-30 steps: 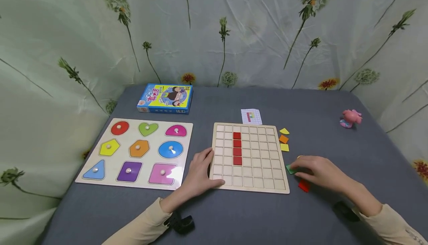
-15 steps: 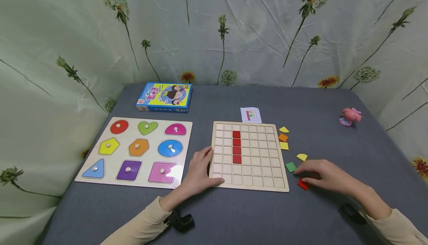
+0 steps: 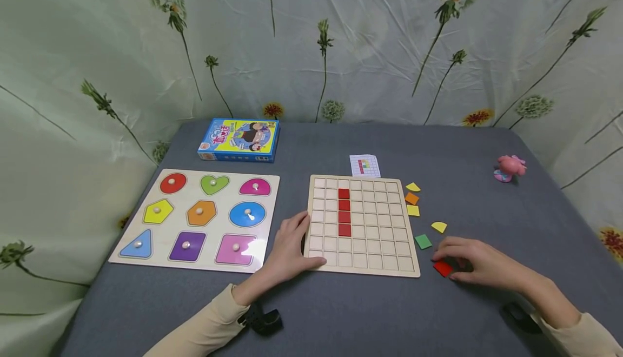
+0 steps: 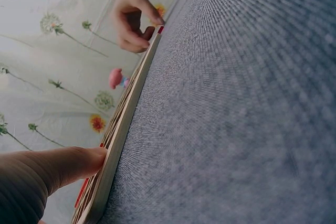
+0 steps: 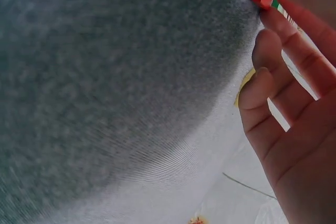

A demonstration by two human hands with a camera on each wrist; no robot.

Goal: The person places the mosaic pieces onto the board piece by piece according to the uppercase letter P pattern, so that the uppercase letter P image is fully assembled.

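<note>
A wooden grid board lies on the table with several red square tiles set in one column. At its lower left corner my left hand rests, fingers along the left edge; in the left wrist view the thumb lies straight on the front rim. To the right of the board, my right hand pinches a loose red square tile between thumb and fingers, at table level. Close by lie a green tile and a yellow rounded piece.
Along the board's right edge are a yellow wedge, an orange tile and a yellow tile. A pattern card lies behind the board. A knobbed shape puzzle, a blue box and a pink figurine stand farther off.
My right hand has moved from the green tile toward the front right onto the red tile, uncovering the green tile and the yellow rounded piece. My left hand stays on the board.
</note>
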